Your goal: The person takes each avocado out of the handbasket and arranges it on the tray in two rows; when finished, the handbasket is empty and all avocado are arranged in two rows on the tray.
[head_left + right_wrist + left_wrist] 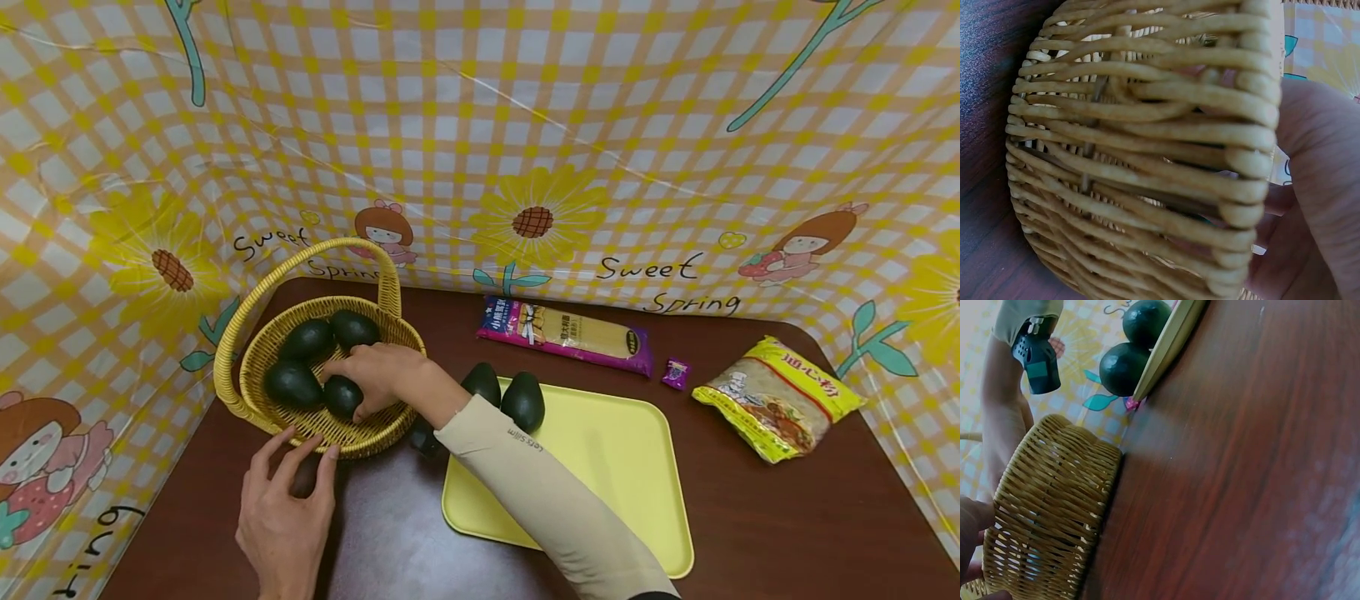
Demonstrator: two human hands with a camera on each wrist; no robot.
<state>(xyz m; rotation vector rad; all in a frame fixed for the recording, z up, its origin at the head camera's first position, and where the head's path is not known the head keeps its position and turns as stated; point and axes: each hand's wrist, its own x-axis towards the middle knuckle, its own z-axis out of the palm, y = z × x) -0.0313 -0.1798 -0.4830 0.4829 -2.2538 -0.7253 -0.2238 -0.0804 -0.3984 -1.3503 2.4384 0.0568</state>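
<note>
Basket [371,443] of four avocados [292,385], one clamped in right grip [382,375] (left grip [283,504] apart); tray [615,483] with two more.

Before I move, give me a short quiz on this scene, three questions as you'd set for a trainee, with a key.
1. Count: in the head view, how many avocados show on the yellow tray?
2. True or false: the handle of the basket arches up rather than lying folded down.
3. Multiple choice: where is the avocado held by the right grip?
A. On the yellow tray
B. Inside the basket
C. Outside, behind the basket

Key: 1. Two. 2. True. 3. B.
</note>
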